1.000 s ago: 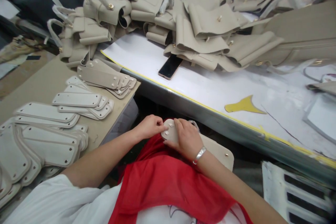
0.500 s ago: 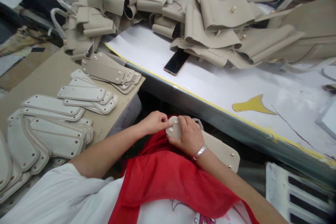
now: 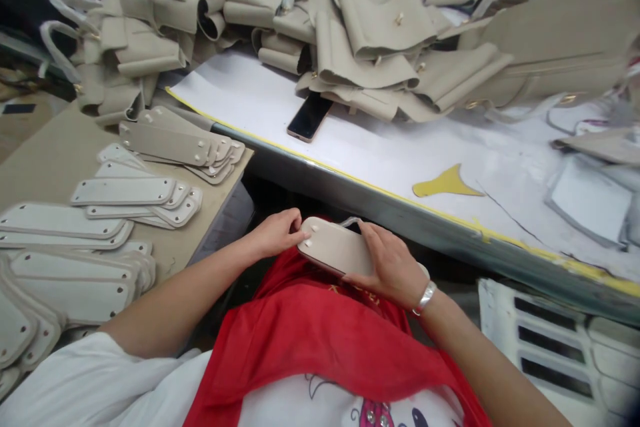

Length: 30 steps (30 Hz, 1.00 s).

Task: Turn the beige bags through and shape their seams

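Note:
In front of my red apron (image 3: 320, 327) I hold a beige bag base panel (image 3: 333, 245), long with rounded ends and small pale studs at its left end. My right hand (image 3: 393, 263) clasps its right part, thumb below and fingers over the upper edge. At the left end, my left hand (image 3: 277, 230) has its fingers curled and its thumb against the edge by the studs. A greyish loop (image 3: 350, 221) shows behind the panel. Whatever lies under my right palm is hidden.
To the left, a board (image 3: 210, 223) bears white-faced panels (image 3: 125, 191) and a stack of beige panels (image 3: 175, 140). On the white worktop (image 3: 370, 153) lie a phone (image 3: 309, 117), a yellow template (image 3: 445, 183) and heaped beige bag parts (image 3: 380, 27). A slatted white stool (image 3: 545, 340) stands at right.
My right hand has shifted right along the panel, uncovering its left half. The panel has turned, and its far right end no longer sticks out past my wrist. The view has swung right.

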Each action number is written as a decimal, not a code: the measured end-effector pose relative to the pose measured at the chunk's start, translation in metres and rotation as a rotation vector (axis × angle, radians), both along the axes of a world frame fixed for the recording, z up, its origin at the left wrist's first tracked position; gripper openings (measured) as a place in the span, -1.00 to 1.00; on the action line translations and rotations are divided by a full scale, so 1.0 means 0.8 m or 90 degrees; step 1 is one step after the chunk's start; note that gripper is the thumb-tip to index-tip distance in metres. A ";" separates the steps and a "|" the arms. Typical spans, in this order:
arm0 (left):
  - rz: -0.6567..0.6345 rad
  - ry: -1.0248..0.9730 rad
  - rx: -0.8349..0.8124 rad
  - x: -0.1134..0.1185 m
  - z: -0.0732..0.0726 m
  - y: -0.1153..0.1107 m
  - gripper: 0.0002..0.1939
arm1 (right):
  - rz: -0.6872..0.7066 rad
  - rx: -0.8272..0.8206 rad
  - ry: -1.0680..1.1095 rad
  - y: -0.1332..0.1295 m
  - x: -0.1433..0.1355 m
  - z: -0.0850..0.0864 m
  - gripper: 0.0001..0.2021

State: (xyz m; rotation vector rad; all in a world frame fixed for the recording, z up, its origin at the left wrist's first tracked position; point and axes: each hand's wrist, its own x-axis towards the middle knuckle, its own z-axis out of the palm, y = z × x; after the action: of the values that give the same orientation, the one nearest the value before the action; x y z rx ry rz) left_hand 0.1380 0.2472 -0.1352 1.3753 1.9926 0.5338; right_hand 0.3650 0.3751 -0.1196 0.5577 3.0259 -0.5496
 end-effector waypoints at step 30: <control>-0.418 0.244 0.157 0.076 -0.001 0.052 -0.18 | -0.042 0.030 0.000 0.004 0.074 -0.011 -0.28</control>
State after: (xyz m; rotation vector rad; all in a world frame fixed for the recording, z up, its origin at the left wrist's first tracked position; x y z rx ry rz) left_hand 0.1988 0.2889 -0.1360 2.2958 1.6248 0.2198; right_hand 0.4244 0.3787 -0.1282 0.6609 3.0366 -0.4817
